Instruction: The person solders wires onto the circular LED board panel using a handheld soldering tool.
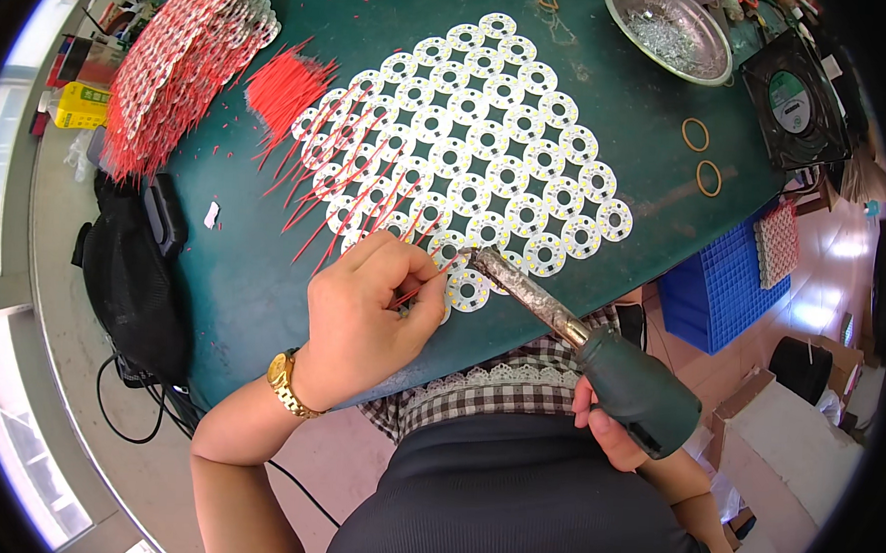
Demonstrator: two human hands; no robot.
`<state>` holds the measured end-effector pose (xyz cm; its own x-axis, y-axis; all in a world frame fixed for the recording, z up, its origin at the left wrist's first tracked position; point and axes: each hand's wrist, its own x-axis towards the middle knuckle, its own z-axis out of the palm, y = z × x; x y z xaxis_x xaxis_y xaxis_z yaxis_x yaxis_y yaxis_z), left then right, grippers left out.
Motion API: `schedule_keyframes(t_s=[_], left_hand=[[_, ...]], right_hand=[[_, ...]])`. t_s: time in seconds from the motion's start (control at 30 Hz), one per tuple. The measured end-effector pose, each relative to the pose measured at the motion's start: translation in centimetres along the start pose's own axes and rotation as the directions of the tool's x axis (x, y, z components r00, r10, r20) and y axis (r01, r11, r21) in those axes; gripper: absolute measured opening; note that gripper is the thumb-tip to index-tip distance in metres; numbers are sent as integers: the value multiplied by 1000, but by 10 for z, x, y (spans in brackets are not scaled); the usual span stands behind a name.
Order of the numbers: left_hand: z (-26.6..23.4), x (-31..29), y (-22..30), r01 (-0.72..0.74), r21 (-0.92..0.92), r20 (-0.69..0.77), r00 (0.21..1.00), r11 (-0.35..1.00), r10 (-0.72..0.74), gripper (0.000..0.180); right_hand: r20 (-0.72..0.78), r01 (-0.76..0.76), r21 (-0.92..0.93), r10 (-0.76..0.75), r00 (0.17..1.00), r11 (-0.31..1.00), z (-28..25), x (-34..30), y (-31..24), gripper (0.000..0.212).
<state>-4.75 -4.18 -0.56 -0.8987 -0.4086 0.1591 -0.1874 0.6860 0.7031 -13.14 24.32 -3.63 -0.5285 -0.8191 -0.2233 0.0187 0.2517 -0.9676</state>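
Note:
A sheet of joined round white LED boards (488, 141) lies on the green tabletop, turned cornerwise to me. Thin red wires (307, 191) stick out from the boards on its left side. My left hand (366, 308) is closed in a pinch on red wires at the sheet's near corner, and one wire end reaches the iron's tip. My right hand (610, 435) grips a soldering iron (637, 392) by its dark green handle. The iron's blackened tip touches or almost touches a board near the left fingertips; exact contact is too small to tell.
Loose red wires (291, 86) are piled left of the sheet, beside a tall stack of wired boards (189, 53). At the far right stand a metal bowl (719, 71) of bright scraps and a black fan (807, 125). Rubber bands (709, 178) lie nearer; a blue crate (708, 290) stands below.

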Motion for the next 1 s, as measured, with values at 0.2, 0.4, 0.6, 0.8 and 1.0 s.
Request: schedule_keyframes(t_s=[0.2, 0.4, 0.6, 0.8, 1.0], left_hand=[[0, 0, 0, -10, 8, -2, 1000, 1000, 10, 13], [-2, -3, 1, -2, 22, 27, 1000, 1000, 2, 13], [-7, -4, 4, -61, -17, -37, 997, 998, 60, 12], [-2, -7, 7, -106, 1, 12, 994, 994, 106, 14], [1, -8, 4, -129, 57, 53, 991, 990, 126, 12]], right_hand=[[58, 42, -169, -33, 998, 985, -2, 1, 4, 24], [7, 239, 42, -239, 971, 970, -6, 10, -9, 35], [-23, 238, -136, -243, 970, 962, -5, -3, 4, 42], [31, 336, -190, -337, 941, 922, -10, -7, 7, 44], [168, 209, -175, -180, 969, 962, -18, -8, -4, 38]])
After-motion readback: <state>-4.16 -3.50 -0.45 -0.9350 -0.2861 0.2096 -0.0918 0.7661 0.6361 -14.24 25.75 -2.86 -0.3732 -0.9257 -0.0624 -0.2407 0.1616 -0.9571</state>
